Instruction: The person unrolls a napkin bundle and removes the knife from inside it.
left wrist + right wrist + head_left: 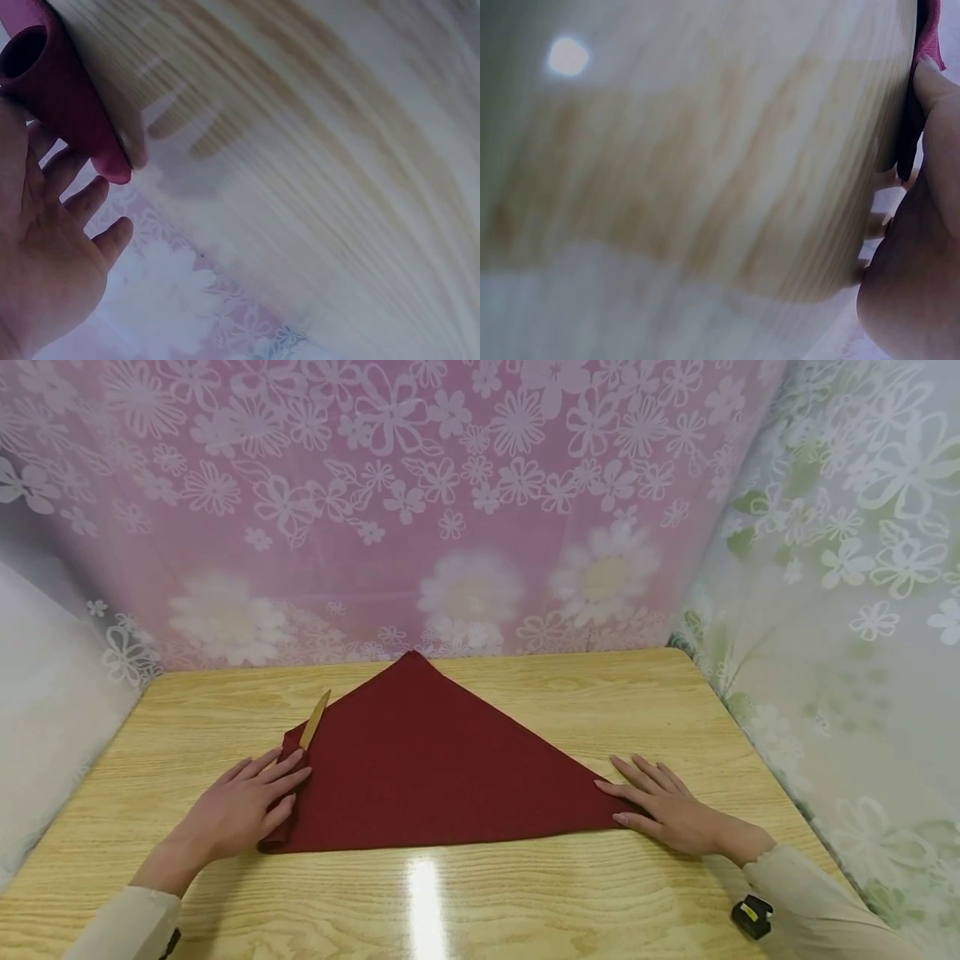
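A dark red cloth napkin (442,768) lies on the table in a broad triangle, its peak at the far edge. Its left end is rolled over, and the left wrist view shows the open end of that roll (75,97). From near the left fingertips, a thin gold-coloured blade (315,720) with a pointed tip lies over the cloth; its lower end is hidden. My left hand (240,806) rests on the roll with fingers extended. At the napkin's right corner, my right hand (667,814) lies palm down, fingers spread, thumb and forefinger touching the cloth.
The wood-grain table (562,902) reflects a bright light strip near the front. A pink flowered backdrop (450,510) hangs behind its far edge, and a pale flowered sheet (855,635) borders the right side. A small black device (752,916) sits by the right sleeve.
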{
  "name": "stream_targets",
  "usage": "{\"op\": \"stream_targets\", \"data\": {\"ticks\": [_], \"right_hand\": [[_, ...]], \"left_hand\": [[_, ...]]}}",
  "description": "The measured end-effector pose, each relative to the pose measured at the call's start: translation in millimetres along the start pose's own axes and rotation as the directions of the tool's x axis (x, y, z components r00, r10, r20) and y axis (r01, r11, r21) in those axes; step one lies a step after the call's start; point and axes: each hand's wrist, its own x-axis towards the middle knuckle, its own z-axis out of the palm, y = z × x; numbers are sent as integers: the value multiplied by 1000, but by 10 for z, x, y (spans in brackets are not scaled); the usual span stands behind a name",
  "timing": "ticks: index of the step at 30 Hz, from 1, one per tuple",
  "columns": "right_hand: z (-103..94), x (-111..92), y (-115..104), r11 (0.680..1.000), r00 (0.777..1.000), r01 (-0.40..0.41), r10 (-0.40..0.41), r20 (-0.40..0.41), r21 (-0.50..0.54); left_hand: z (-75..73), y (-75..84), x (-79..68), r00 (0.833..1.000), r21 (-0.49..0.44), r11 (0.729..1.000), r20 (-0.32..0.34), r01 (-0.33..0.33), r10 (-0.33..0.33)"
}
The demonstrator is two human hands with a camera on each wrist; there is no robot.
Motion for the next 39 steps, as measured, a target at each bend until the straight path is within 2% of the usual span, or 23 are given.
{"op": "stream_targets", "data": {"ticks": [9,19,28,34,39], "right_hand": [[0,0,14,1000,1000,5,-5,0,-11],[-13,10,8,1000,1000,2,-2,12,-5],[14,2,14,1000,1000,-14,14,23,1],[-3,6,8,1000,1000,-7,7,20,0],[-2,8,18,1000,1000,-12,12,21,1]], "left_hand": [[18,-80,-63,1000,-5,1000,-12,-4,4],[34,-60,-62,998,-42,998,48,37,-35],[65,-40,-74,998,-47,998,37,51,-50],[14,30,-11,998,-37,998,26,54,-53],[-53,147,86,1000,-45,999,0,13,-13]]}}
